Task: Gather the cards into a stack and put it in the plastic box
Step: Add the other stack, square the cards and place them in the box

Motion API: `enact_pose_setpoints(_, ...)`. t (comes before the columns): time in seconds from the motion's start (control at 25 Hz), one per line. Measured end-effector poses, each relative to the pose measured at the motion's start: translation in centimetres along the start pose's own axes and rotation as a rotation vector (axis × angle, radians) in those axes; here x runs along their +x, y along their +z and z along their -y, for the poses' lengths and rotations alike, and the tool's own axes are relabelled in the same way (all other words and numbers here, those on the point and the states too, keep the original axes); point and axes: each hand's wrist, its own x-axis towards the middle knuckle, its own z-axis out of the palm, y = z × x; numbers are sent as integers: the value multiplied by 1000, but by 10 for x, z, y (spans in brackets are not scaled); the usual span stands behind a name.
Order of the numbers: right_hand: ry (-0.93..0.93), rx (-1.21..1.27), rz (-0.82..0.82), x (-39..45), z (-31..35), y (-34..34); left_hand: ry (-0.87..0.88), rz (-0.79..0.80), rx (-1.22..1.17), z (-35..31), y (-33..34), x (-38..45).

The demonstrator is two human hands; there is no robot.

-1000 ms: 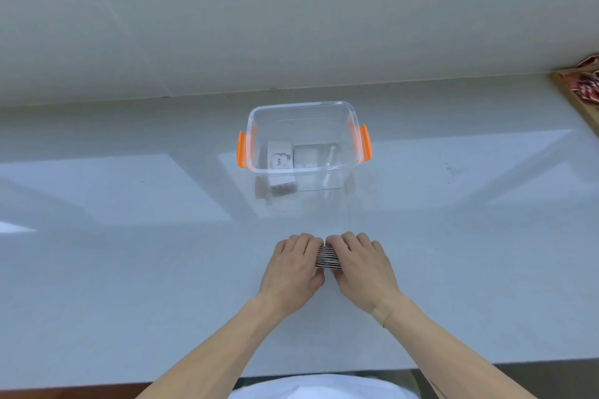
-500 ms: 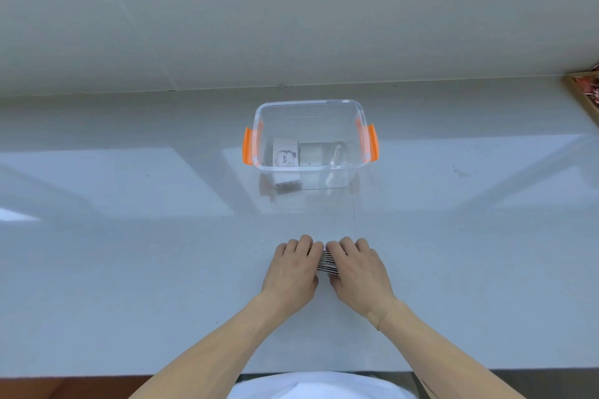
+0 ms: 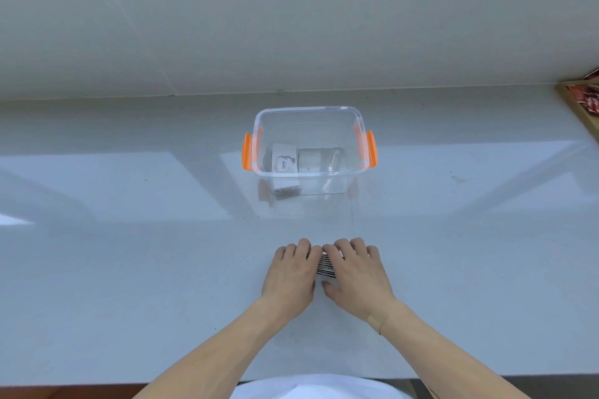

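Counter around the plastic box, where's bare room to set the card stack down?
Bare counter stretches wide left of the plastic box and right of it up to the wooden tray. The strip between box and hands is free too. It is crowded only where the left hand and right hand squeeze the cards.

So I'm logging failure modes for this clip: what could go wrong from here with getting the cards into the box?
1. The card stack is squeezed between the left hand and right hand, mostly hidden; loose edges might fan out on lifting.
2. The plastic box already holds a printed card and other items, so the stack may land tilted.
3. The counter looks glossy; dropped cards could slide.
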Motion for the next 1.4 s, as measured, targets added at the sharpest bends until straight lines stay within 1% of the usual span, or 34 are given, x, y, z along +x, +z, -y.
enact_pose_setpoints(0.08,-33,-75,5,3,5,-5,2,22,8,-1,-1,-1)
enact_pose_setpoints(0.12,-44,-70,27,6,6,-8,-5,41,4,-1,-2,-1)
enact_pose_setpoints(0.16,-51,-46,54,9,7,-10,-25,59,-23,0,-4,0)
enact_pose_setpoints(0.2,-59,-21,74,12,6,-13,-57,91,-105,3,-6,1)
enact_pose_setpoints(0.24,-70,4,81,15,3,-15,-110,128,-250,7,-10,3)
enact_pose_setpoints(0.28,-77,44,83,16,-1,-18,-181,154,-455,12,-16,4)
enact_pose_setpoints(0.36,-47,196,76,13,-10,-22,-305,179,-892,24,-31,1)
enact_pose_setpoints(0.4,-11,302,58,10,-12,-23,-341,177,-1078,29,-39,-1)
enact_pose_setpoints(0.44,31,425,35,6,-12,-22,-357,168,-1224,33,-47,-3)
enact_pose_setpoints(0.48,66,560,8,2,-10,-21,-353,152,-1314,36,-55,-5)
enact_pose_setpoints(0.52,88,695,-23,-1,-5,-19,-327,124,-1344,36,-63,-5)
enact_pose_setpoints(0.56,100,814,-60,-4,0,-16,-276,75,-1304,35,-69,-5)
enact_pose_setpoints(0.6,111,900,-106,-5,6,-13,-201,13,-1215,32,-72,-5)
enact_pose_setpoints(0.68,156,968,-195,-8,16,-7,-39,-96,-972,24,-71,-8)
enact_pose_setpoints(0.72,182,962,-210,-8,19,-3,9,-124,-824,22,-67,-10)
enact_pose_setpoints(0.8,231,894,-185,-9,22,6,35,-127,-548,20,-54,-14)
enact_pose_setpoints(0.88,241,815,-177,-11,24,13,57,-161,-362,20,-43,-19)
enact_pose_setpoints(0.96,234,792,-193,-10,24,17,103,-198,-240,21,-37,-22)
enact_pose_setpoints(1.04,230,794,-199,-11,24,18,133,-224,-137,21,-36,-24)
enact_pose_setpoints(1.08,232,794,-198,-11,23,18,139,-258,-129,21,-37,-25)
enact_pose_setpoints(1.2,240,788,-187,-10,22,19,179,-436,-223,14,-36,-33)
enact_pose_setpoints(1.24,241,777,-185,-10,22,18,200,-466,-230,11,-35,-37)
enact_pose_setpoints(1.28,240,771,-183,-10,22,18,226,-438,-213,10,-33,-40)
enact_pose_setpoints(1.36,231,766,-178,-10,22,17,264,-294,-138,7,-31,-41)
enact_pose_setpoints(1.4,229,764,-174,-10,22,16,263,-258,-108,6,-31,-40)
